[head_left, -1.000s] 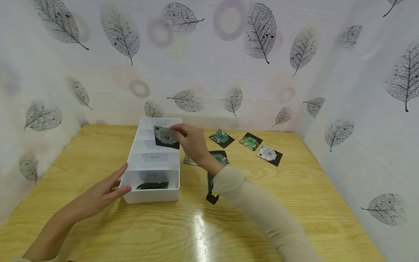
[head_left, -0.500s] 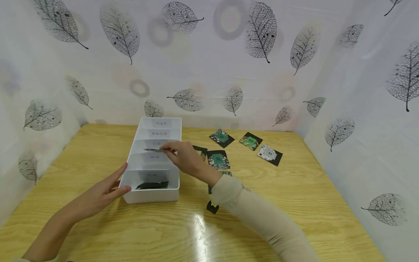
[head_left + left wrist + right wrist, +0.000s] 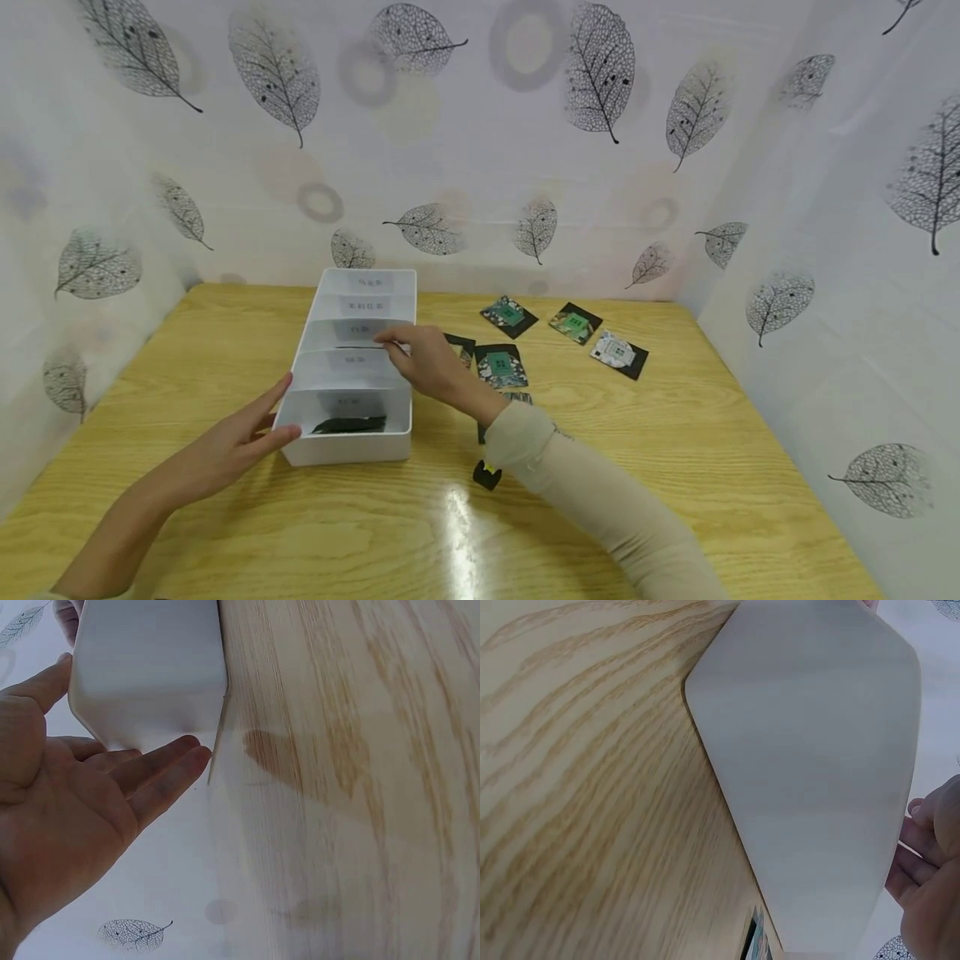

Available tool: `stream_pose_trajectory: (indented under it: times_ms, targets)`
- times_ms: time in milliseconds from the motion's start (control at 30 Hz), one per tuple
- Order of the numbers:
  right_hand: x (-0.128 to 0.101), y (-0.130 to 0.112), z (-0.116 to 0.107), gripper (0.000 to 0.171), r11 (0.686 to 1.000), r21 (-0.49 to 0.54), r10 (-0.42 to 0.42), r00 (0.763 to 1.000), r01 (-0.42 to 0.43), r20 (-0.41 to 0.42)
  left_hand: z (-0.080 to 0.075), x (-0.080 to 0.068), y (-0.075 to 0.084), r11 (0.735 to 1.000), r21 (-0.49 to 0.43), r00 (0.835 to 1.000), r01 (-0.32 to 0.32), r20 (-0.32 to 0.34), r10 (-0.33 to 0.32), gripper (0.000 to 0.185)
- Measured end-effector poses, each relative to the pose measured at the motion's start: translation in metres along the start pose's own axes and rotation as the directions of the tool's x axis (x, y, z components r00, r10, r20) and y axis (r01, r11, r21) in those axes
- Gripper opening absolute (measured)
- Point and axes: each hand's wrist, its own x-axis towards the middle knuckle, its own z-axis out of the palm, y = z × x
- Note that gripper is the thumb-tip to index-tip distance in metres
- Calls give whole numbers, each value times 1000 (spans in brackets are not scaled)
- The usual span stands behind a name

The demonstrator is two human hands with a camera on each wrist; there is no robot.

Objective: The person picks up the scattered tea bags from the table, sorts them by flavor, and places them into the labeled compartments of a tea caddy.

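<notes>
A white box (image 3: 352, 446) with several labelled compartments stands on the wooden table (image 3: 675, 433). My left hand (image 3: 247, 433) rests flat against the box's near left corner, fingers straight; the left wrist view shows the palm (image 3: 90, 802) beside the box wall (image 3: 150, 667). My right hand (image 3: 420, 358) hovers over the box's middle compartments with relaxed fingers and nothing visible in it. In the right wrist view its fingers (image 3: 930, 885) lie along the box side (image 3: 817, 772). A dark packet (image 3: 348, 425) lies in the nearest compartment.
Several small dark packets with green or white prints lie right of the box: (image 3: 509, 315), (image 3: 575, 323), (image 3: 617, 352), (image 3: 498, 365). Another black packet (image 3: 486, 475) is partly hidden under my right forearm. Leaf-patterned walls enclose the table on three sides.
My right hand carried a packet from the far end of the box down to the middle compartments and let it go; it is out of sight now. The left hand has not moved.
</notes>
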Motion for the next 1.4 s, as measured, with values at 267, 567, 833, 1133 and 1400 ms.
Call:
stream_pose_trajectory:
  times_ms: [267, 567, 833, 1133, 1400]
  targets:
    - [-8, 3, -7, 21, 999, 20, 49, 996, -48, -69, 0, 0, -1, 1000, 22, 1000, 19, 0, -19, 80]
    - [-27, 21, -31, 27, 969, 130, 223, 967, -208, -120, 0, -2, -3, 999, 46, 1000, 24, -17, -24, 80]
    - [-53, 42, -62, 36, 947, 172, 297, 943, -270, -153, 0, -2, -3, 998, 53, 999, 40, -12, -39, 81]
    - [-81, 62, -97, 37, 855, 329, 465, 874, -402, -139, 1, -1, 0, 998, 49, 1000, 25, -14, -24, 80]
    - [-104, 82, -129, 43, 795, 382, 560, 812, -471, -164, 2, 0, 1, 998, 55, 1000, 25, -8, -25, 80]
